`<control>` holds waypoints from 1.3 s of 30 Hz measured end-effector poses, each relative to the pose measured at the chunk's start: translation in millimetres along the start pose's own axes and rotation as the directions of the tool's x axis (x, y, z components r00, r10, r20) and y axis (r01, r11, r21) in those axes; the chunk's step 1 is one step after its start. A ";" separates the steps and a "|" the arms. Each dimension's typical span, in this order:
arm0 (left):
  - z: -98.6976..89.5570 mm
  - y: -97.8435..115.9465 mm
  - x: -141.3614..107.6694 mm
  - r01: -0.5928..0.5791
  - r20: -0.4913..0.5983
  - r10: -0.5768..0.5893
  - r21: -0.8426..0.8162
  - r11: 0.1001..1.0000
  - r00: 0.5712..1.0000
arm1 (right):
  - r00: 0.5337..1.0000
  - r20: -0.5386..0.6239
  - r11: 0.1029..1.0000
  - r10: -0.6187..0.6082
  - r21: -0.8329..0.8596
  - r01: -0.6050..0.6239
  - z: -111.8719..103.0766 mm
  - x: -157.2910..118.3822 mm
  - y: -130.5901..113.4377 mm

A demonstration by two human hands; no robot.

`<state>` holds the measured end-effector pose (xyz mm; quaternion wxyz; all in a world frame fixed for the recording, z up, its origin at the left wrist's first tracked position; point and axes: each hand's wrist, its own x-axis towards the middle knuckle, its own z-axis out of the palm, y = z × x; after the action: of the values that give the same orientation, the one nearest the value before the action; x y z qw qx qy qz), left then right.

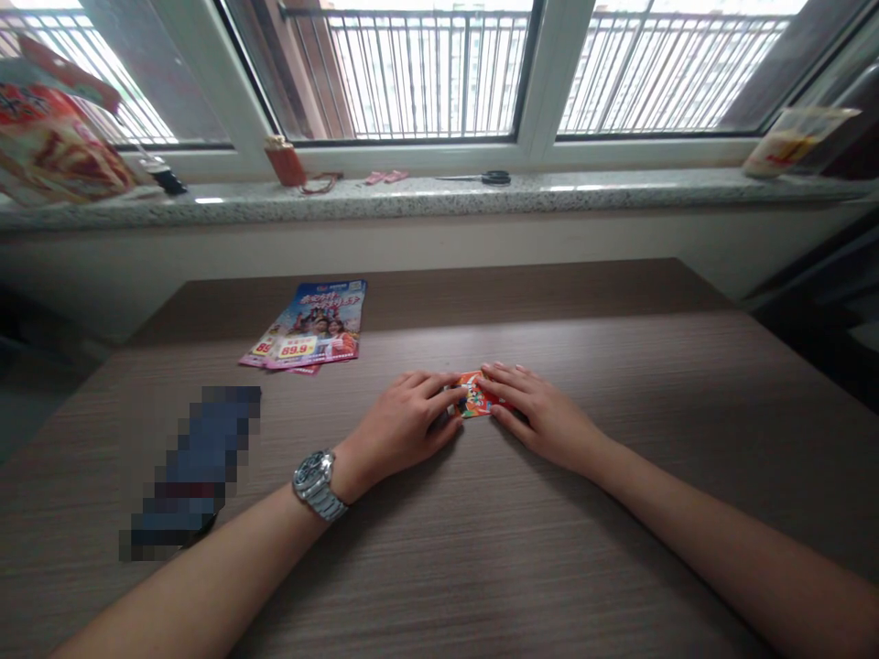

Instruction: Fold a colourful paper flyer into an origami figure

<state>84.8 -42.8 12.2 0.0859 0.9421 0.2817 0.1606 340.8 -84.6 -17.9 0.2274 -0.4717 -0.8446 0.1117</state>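
A small red and orange printed paper or packet (475,395) lies flat on the brown wooden table (439,567). My left hand (408,419) rests on its left end, palm down, fingers apart and stretched out. On the right end lies my right hand (542,414), also palm down with its fingers spread. Only the middle of the printed piece shows between my fingertips; both its ends are covered. Neither hand is wrapped round anything. A silver watch (320,483) is on my left wrist.
Overlapping flyers (320,325) lie at the back left, with a pixelated dark blue object (196,471) nearer the left edge. The windowsill (412,203) holds scissors (491,178), a red item (285,163), a food bag (55,146) and a plastic cup (793,142).
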 end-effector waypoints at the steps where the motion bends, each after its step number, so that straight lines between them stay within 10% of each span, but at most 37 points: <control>1: 0.0 0.2 0.0 0.000 0.003 0.000 -0.003 1.000 1.000 | 1.000 0.000 1.000 0.003 -0.001 -0.003 -0.5 0.1 -0.4; 39: 6.8 -3.5 -0.2 -0.029 -0.013 0.029 0.026 0.999 0.999 | 0.993 -0.054 0.992 -0.104 0.073 0.108 -2.8 -3.1 -2.8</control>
<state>85.3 -40.4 4.9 0.0695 0.9459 0.2708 0.1647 341.5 -88.8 -15.2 0.2719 -0.4200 -0.8576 0.1193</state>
